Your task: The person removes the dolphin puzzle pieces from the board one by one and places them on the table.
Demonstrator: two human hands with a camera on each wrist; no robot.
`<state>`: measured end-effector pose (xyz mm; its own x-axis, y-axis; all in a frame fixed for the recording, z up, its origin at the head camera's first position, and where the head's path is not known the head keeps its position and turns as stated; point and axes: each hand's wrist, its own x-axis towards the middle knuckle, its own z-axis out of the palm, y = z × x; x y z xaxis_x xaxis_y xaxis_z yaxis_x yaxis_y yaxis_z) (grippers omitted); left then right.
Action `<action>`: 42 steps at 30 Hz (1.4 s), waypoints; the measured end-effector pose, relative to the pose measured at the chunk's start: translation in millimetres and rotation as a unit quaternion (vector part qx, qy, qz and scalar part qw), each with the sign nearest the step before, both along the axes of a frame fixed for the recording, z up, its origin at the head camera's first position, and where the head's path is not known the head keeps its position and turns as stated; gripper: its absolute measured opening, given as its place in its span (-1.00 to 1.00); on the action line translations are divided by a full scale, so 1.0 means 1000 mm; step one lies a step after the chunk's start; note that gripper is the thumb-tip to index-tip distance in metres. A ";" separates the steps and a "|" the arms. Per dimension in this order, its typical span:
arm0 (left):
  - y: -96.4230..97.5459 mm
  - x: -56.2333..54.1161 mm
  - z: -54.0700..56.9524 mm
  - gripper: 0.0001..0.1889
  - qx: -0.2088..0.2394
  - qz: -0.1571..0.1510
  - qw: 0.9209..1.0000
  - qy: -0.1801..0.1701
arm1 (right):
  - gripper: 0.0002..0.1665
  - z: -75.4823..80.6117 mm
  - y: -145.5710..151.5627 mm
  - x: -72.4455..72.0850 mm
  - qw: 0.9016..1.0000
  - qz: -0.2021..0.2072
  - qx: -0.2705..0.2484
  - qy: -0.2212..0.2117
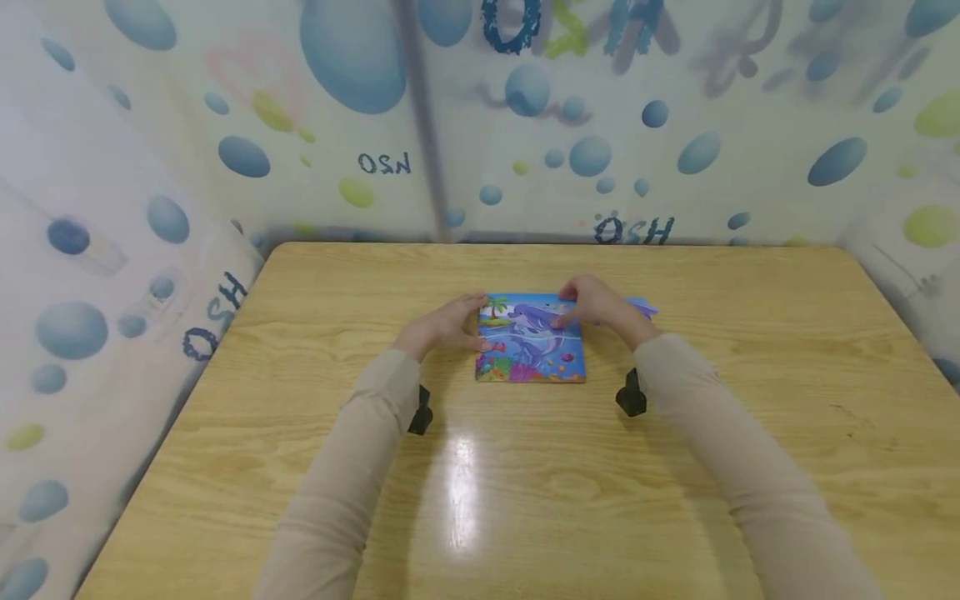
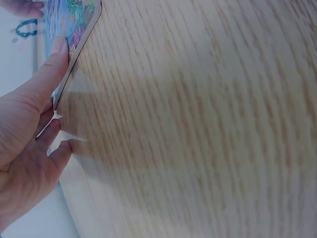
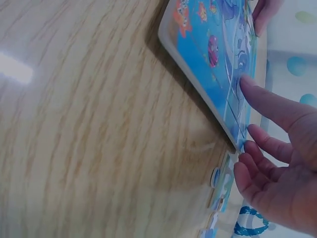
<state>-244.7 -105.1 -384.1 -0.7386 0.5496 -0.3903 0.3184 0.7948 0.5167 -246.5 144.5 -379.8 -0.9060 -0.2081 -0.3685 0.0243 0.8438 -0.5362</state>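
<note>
Yellow wooden bench (image 1: 562, 492): toward its far edge, a flat, blue dolphin-printed board (image 1: 528, 348) lies between my left hand (image 1: 448, 323), gripping its left edge, and right hand (image 1: 597, 302), touching it; whether pinching, I cannot tell.

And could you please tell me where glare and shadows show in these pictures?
Head view: a glare streak on the table, in front of the puzzle board; left wrist view: a broad soft shadow beside the left hand; right wrist view: a glare patch at the left edge, a shadow along the puzzle board.
</note>
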 end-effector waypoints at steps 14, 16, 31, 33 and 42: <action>0.001 0.000 0.001 -0.07 -0.002 -0.003 1.000 -0.003 | -0.27 0.004 -0.004 -0.002 0.998 0.036 0.060 0.005; 0.000 0.000 0.001 -0.08 -0.002 -0.002 1.000 -0.005 | -0.24 0.004 -0.005 -0.002 0.998 0.036 0.045 0.005; -0.001 -0.002 -0.002 -0.08 -0.004 -0.007 1.000 -0.004 | -0.51 0.007 0.001 0.003 0.998 -0.014 -0.059 -0.011; -0.001 -0.003 -0.003 -0.08 -0.004 -0.006 1.000 -0.006 | -0.49 0.007 0.004 0.003 0.996 -0.018 -0.082 -0.017; 0.000 -0.003 -0.003 -0.08 -0.005 -0.004 1.000 -0.008 | -0.37 0.009 0.017 0.005 0.975 -0.059 -0.207 -0.053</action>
